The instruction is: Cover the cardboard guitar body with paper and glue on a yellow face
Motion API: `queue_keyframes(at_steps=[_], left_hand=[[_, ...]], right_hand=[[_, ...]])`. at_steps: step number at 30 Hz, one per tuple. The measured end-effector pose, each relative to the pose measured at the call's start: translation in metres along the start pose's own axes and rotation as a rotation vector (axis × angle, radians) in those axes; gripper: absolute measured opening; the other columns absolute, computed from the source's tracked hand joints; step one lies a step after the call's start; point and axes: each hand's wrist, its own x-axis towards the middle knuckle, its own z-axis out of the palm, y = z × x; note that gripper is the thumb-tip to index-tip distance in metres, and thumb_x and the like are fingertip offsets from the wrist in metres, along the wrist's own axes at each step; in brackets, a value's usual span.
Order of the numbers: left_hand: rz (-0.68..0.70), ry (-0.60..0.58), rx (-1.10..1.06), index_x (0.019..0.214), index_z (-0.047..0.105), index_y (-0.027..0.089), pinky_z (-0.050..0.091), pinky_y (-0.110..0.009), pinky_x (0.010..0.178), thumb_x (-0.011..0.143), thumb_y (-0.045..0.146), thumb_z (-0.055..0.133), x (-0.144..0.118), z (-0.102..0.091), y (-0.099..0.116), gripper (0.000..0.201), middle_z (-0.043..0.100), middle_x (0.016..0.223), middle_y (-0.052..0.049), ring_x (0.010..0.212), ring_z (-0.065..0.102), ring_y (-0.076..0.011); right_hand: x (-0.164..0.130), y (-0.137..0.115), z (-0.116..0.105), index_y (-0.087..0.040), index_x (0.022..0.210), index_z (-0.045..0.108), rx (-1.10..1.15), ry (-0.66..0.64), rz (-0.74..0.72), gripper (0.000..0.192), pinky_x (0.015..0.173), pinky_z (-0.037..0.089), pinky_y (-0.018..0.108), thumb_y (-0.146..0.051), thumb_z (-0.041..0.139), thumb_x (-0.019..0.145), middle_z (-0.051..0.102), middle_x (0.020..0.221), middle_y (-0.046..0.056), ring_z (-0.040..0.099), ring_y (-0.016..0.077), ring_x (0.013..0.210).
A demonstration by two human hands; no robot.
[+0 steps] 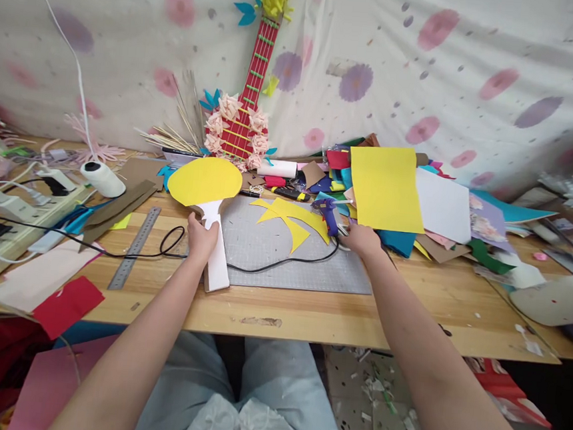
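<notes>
My left hand (201,237) is closed around the white neck of a cardboard table-tennis paddle (206,181), which has a yellow face and a white handle. The handle's lower end rests near the front edge of the grey cutting mat (264,240). At the mat's right side, my right hand (360,239) is closed, with a small metallic bit showing at its fingertips; I cannot make out what it holds. Just left of those fingers lies a blue glue gun (327,214) with a black cord. Curved yellow paper offcuts (293,223) lie on the mat between my hands.
A decorated red cardboard guitar (256,72) leans on the curtain behind. Yellow sheet (386,187) and white sheet (442,205) lie to the right. Leftward are a steel ruler (136,249), a thread spool (103,179) and a power strip (9,227). The cord crosses the table.
</notes>
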Motion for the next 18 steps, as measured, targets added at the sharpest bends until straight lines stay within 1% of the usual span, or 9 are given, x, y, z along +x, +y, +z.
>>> queue_keyframes(at_steps=[3,6,9,11,13,15,17,18], left_hand=[[-0.029,-0.003,-0.015,0.128,0.031,0.015,0.044,-0.034,0.092,0.074,0.028,0.052,-0.002,-0.003,0.001,0.06,0.055,0.117,-0.014,0.11,0.055,-0.0221],[-0.046,-0.006,-0.034,0.127,0.033,0.014,0.043,-0.034,0.093,0.073,0.027,0.053,-0.004,-0.005,0.004,0.059,0.055,0.118,-0.014,0.109,0.055,-0.0222],[-0.048,-0.004,-0.044,0.128,0.033,0.011,0.041,-0.036,0.094,0.072,0.026,0.054,-0.006,-0.006,0.007,0.061,0.053,0.12,-0.017,0.111,0.053,-0.0237],[-0.055,-0.004,-0.05,0.128,0.032,0.011,0.041,-0.037,0.094,0.072,0.025,0.054,-0.006,-0.006,0.007,0.062,0.053,0.12,-0.017,0.111,0.053,-0.0243],[-0.065,-0.008,-0.061,0.128,0.032,0.012,0.041,-0.038,0.094,0.072,0.024,0.053,-0.006,-0.006,0.006,0.062,0.054,0.12,-0.016,0.111,0.053,-0.0241],[-0.075,-0.007,-0.076,0.128,0.032,0.014,0.041,-0.037,0.095,0.072,0.023,0.052,-0.005,-0.006,0.004,0.061,0.054,0.12,-0.015,0.111,0.053,-0.0233],[-0.093,-0.002,-0.097,0.128,0.032,0.015,0.041,-0.036,0.095,0.072,0.021,0.051,-0.003,-0.006,0.001,0.06,0.054,0.12,-0.014,0.11,0.054,-0.0221],[-0.105,0.0,-0.11,0.128,0.032,0.015,0.041,-0.036,0.094,0.072,0.021,0.05,-0.002,-0.005,0.0,0.059,0.054,0.12,-0.014,0.11,0.054,-0.0215]], right_hand=[[-0.001,-0.002,0.0,-0.013,0.089,0.067,-0.056,0.0,-0.014,0.034,0.067,0.043,0.032,-0.042,0.057,0.073,0.065,0.092,0.017,0.06,0.0278,0.091],[-0.005,0.002,-0.007,-0.013,0.088,0.068,-0.094,0.075,-0.005,0.031,0.069,0.043,0.033,-0.038,0.056,0.074,0.065,0.093,0.018,0.058,0.0291,0.096],[-0.008,0.009,-0.019,-0.012,0.089,0.068,-0.077,0.128,0.072,0.034,0.067,0.043,0.033,-0.04,0.053,0.077,0.065,0.094,0.018,0.059,0.0298,0.095],[-0.01,0.015,-0.03,-0.012,0.088,0.067,-0.035,0.12,0.133,0.039,0.065,0.043,0.033,-0.045,0.05,0.078,0.065,0.093,0.018,0.06,0.0295,0.09],[-0.015,0.023,-0.043,-0.014,0.084,0.067,0.037,0.063,0.186,0.039,0.061,0.042,0.032,-0.048,0.05,0.077,0.066,0.089,0.016,0.062,0.0282,0.085],[-0.023,0.034,-0.053,-0.015,0.077,0.067,0.147,-0.044,0.21,0.035,0.057,0.041,0.03,-0.047,0.052,0.075,0.067,0.083,0.013,0.063,0.0253,0.078],[-0.034,0.047,-0.059,-0.016,0.069,0.066,0.28,-0.156,0.188,0.031,0.054,0.041,0.027,-0.044,0.053,0.074,0.068,0.075,0.01,0.062,0.0211,0.069],[-0.04,0.054,-0.059,-0.017,0.064,0.066,0.344,-0.192,0.156,0.031,0.053,0.041,0.026,-0.043,0.053,0.074,0.067,0.071,0.009,0.062,0.019,0.065]])
